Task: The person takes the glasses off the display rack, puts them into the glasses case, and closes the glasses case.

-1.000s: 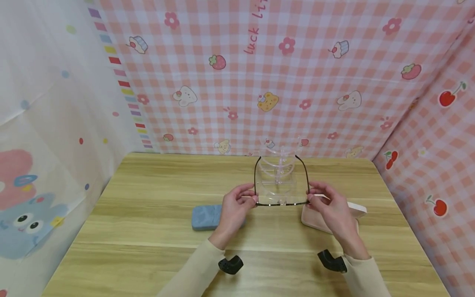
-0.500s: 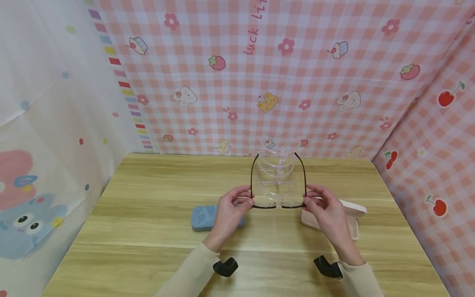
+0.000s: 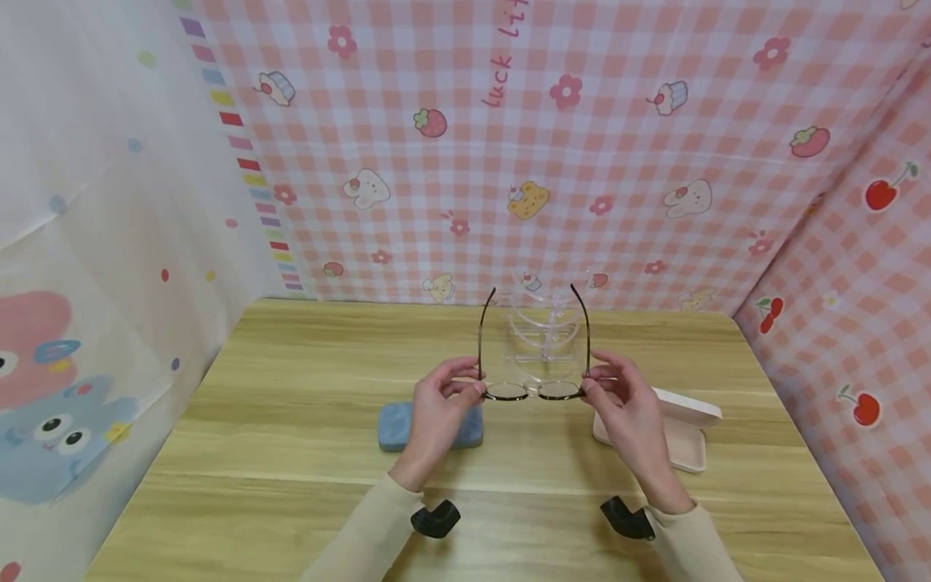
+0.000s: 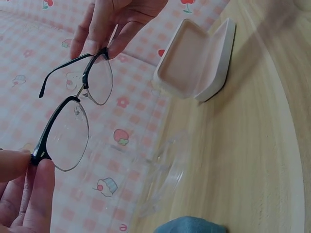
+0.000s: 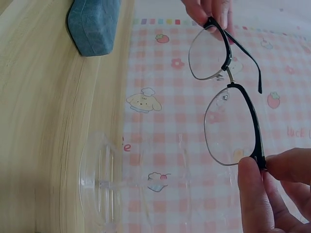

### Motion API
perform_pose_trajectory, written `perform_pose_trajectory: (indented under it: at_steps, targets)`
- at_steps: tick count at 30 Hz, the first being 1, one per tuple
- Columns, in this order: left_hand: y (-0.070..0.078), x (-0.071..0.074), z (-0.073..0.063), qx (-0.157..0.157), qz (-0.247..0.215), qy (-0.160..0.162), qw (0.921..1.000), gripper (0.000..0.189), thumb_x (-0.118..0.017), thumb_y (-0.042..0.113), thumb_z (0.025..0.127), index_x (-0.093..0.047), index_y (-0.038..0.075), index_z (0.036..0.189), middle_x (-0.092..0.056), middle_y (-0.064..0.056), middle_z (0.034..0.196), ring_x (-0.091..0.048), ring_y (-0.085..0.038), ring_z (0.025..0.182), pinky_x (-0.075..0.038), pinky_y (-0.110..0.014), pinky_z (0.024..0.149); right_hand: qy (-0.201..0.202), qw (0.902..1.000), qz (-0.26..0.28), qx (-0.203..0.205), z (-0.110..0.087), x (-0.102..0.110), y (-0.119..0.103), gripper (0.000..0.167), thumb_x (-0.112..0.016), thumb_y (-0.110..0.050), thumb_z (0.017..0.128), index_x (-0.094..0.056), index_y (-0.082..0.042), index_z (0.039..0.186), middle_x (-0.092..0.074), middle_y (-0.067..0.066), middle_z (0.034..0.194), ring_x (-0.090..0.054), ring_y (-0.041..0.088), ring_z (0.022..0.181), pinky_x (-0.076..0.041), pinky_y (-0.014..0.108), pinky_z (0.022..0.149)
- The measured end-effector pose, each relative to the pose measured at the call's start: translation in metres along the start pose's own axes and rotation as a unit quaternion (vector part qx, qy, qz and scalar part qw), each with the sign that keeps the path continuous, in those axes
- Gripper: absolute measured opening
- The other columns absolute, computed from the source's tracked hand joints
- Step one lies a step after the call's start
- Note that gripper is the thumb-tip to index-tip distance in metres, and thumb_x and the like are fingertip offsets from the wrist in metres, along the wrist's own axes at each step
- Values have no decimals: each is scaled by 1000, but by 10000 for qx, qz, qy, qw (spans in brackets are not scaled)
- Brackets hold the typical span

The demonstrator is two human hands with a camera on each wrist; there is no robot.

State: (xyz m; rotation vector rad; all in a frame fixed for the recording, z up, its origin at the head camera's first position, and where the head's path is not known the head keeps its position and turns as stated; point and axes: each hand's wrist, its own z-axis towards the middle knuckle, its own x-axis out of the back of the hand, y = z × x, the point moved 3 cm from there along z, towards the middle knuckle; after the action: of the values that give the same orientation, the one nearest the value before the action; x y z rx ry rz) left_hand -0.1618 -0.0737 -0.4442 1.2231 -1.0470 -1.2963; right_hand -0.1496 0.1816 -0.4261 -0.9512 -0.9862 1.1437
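Observation:
A pair of eyeglasses with black upper rims and clear lenses is held up over the table, both temples unfolded and pointing away from me. My left hand pinches the left hinge corner between thumb and fingers. At the opposite corner, my right hand pinches the frame the same way. Behind the glasses stands a clear plastic display stand with curved tiers, also seen in the right wrist view as a transparent stand. The left wrist view shows the glasses' lenses side-on, with fingertips at both ends.
Beneath my left hand lies a closed blue glasses case. A pale pink glasses case sits with its lid up near my right hand. The wooden table meets a checked cloth wall at the back.
Both hands have shifted a little to the left with the glasses. The frame has tipped, its temples rising and the round lenses now showing more fully. Cases and stand have stayed put.

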Motion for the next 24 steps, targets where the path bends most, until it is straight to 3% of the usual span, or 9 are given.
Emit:
perform_pose_trajectory:
  at_steps: [11,19,24]
  targets:
    - [7,12,-1,-302,315,183,9989,30,-73,-9,90,-71,-2,119,-72,-19,106,-71,-17,79,-64,-34,75,21,9998,-1,206,1,-11,0,32,-68,10,94,-65,5,126,-67,13,103,-69,8,89,-62,26,78]
    - [11,17,-1,-394,297,247,9985,29,-74,-9,89,-72,-1,117,-73,-18,105,-71,-17,79,-64,-34,75,78,9983,-463,344,2,-16,-1,24,-73,1,95,-71,-1,119,-73,19,101,-68,4,90,-59,17,77]
    - [13,20,-1,-451,348,283,9980,30,-75,-9,88,-72,-1,117,-73,-17,104,-71,-17,79,-63,-31,73,81,9953,-765,585,2,-18,-3,18,-73,-2,96,-75,-3,113,-76,13,102,-69,2,92,-58,15,77]
